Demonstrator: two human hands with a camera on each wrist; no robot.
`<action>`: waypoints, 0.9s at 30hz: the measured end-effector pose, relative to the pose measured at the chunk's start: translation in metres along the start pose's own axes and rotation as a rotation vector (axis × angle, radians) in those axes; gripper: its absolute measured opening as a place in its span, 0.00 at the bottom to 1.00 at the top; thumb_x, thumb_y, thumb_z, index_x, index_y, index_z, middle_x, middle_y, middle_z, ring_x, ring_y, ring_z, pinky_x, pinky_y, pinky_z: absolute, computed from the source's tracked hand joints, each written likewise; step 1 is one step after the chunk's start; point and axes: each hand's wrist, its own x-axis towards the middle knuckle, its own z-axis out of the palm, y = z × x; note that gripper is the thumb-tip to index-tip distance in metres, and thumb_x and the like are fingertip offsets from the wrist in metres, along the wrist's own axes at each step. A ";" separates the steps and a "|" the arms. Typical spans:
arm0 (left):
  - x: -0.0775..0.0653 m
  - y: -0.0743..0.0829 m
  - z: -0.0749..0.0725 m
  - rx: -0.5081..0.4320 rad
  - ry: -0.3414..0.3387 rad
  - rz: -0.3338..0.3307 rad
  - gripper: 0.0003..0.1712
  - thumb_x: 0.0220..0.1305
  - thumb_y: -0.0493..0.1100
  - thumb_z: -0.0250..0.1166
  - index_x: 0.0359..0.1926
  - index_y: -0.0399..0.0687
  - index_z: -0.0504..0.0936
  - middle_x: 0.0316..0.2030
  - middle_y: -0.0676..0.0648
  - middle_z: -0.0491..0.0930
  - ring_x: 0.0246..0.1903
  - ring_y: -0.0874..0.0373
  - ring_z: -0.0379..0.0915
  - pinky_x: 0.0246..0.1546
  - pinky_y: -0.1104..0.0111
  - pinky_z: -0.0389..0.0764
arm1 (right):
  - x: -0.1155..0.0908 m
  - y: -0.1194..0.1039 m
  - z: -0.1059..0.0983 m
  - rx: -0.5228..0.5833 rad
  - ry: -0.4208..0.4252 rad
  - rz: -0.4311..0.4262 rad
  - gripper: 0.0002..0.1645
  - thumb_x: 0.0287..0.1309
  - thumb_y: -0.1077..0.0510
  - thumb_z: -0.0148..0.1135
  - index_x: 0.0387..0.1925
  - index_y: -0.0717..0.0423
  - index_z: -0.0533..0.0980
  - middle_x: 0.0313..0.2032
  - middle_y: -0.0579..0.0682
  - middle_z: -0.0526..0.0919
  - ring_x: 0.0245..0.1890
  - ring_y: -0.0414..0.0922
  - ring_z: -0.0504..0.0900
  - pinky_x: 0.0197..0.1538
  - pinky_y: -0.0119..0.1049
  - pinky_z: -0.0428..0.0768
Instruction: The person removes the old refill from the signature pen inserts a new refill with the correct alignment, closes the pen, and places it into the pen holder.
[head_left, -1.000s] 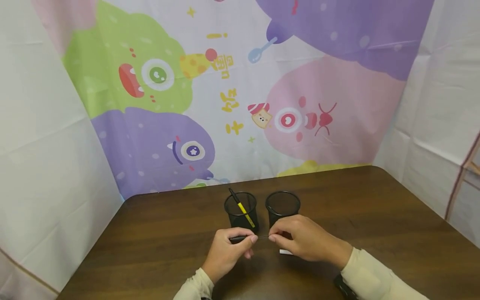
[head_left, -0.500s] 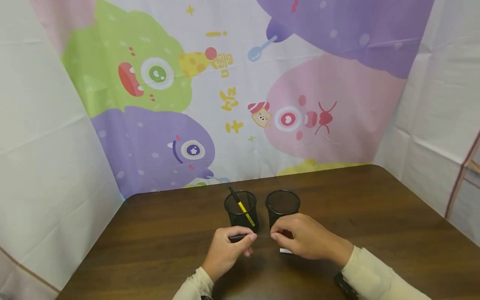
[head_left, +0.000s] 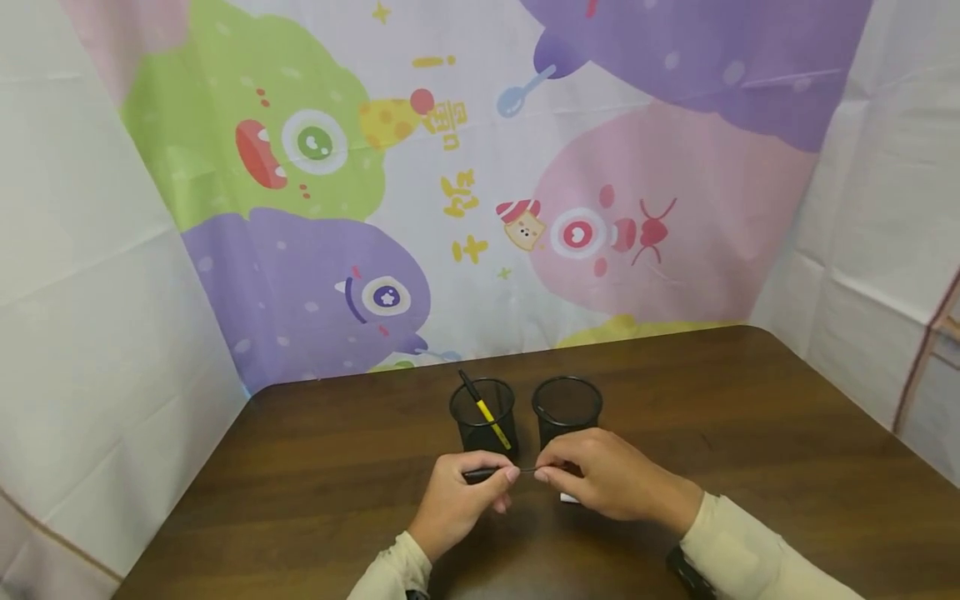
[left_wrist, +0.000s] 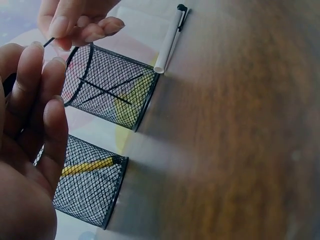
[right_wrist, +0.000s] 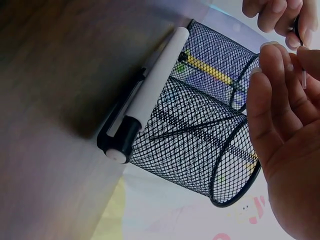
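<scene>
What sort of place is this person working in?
Probably an indoor booth set up for tabletop work: a brown table, a cartoon-printed backdrop behind it, and pale side sheets at both sides.

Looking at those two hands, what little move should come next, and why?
Perhaps ease the right hand toward the left hand, nudging the thin dark rod into the black piece: the rod bridges the gap between the hands and looks roughly in line with that piece. The white barrel lies on the table, in neither hand.

The backdrop (head_left: 487,321) bears 3 sideways yellow Chinese characters (head_left: 459,193) and 1 exclamation mark (head_left: 429,62).
</scene>
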 end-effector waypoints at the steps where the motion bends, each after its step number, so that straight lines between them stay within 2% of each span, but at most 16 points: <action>1: 0.000 0.000 0.000 0.000 -0.001 0.000 0.10 0.64 0.42 0.71 0.38 0.38 0.88 0.20 0.44 0.83 0.21 0.56 0.81 0.30 0.65 0.85 | 0.000 0.000 0.000 0.001 -0.001 0.001 0.06 0.70 0.53 0.62 0.39 0.47 0.83 0.31 0.30 0.78 0.26 0.29 0.73 0.31 0.25 0.76; 14: -0.001 -0.002 -0.004 0.006 0.018 0.016 0.11 0.64 0.43 0.71 0.39 0.37 0.87 0.19 0.45 0.82 0.21 0.56 0.82 0.30 0.65 0.84 | -0.001 0.001 -0.001 0.001 -0.009 0.036 0.07 0.71 0.52 0.61 0.37 0.45 0.83 0.28 0.29 0.76 0.26 0.29 0.73 0.30 0.27 0.76; 20: -0.001 -0.002 -0.004 0.009 0.029 0.008 0.09 0.64 0.43 0.71 0.37 0.40 0.88 0.19 0.45 0.82 0.21 0.56 0.81 0.30 0.66 0.84 | -0.001 0.004 -0.002 -0.019 -0.006 0.053 0.06 0.70 0.52 0.61 0.36 0.43 0.82 0.28 0.29 0.76 0.25 0.29 0.73 0.31 0.27 0.76; 27: 0.001 -0.002 -0.005 0.014 0.036 0.005 0.10 0.64 0.44 0.71 0.37 0.40 0.88 0.20 0.45 0.82 0.21 0.56 0.82 0.30 0.65 0.84 | -0.002 0.006 -0.004 -0.011 0.001 0.042 0.08 0.71 0.52 0.60 0.35 0.45 0.82 0.27 0.30 0.75 0.25 0.29 0.71 0.29 0.27 0.75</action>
